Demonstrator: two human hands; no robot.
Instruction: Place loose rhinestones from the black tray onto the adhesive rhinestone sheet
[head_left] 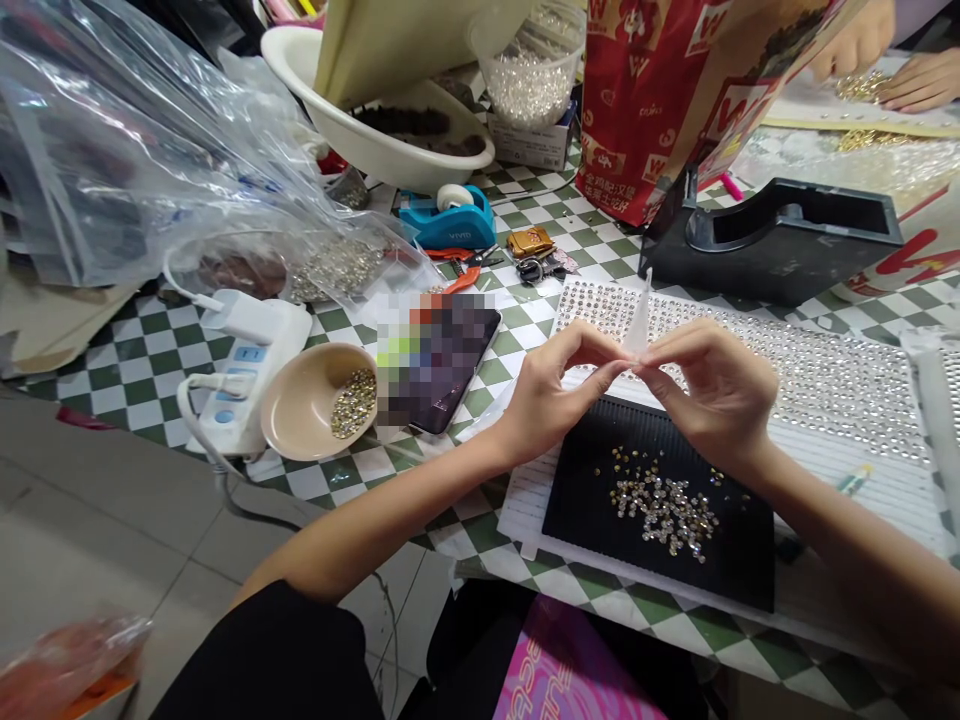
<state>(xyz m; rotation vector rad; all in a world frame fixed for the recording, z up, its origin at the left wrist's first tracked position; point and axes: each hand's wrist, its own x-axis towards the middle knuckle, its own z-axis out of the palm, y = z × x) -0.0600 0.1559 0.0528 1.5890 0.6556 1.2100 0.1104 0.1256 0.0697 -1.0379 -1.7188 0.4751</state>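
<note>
Presently, head view: left hand (544, 390) and right hand (712, 390) together, fingertips of both clamped on a thin white piece (640, 318), upright at the dial's centre. Six o'clock: black ribbed tray (581, 490) — loose stones (664, 505), clear and gold-toned. Nine: beige bowl (296, 405), similar stones inside. Eleven: see-through tub (529, 85), glassy bits. Ten: blue tape dispenser (450, 222), reads "VIVID". Twelve: red paper bag (622, 115), repeated "W", top cut off. Phone (450, 385) largely pixelated — screen unreadable. White piece's lower end hidden by fingers.
</note>
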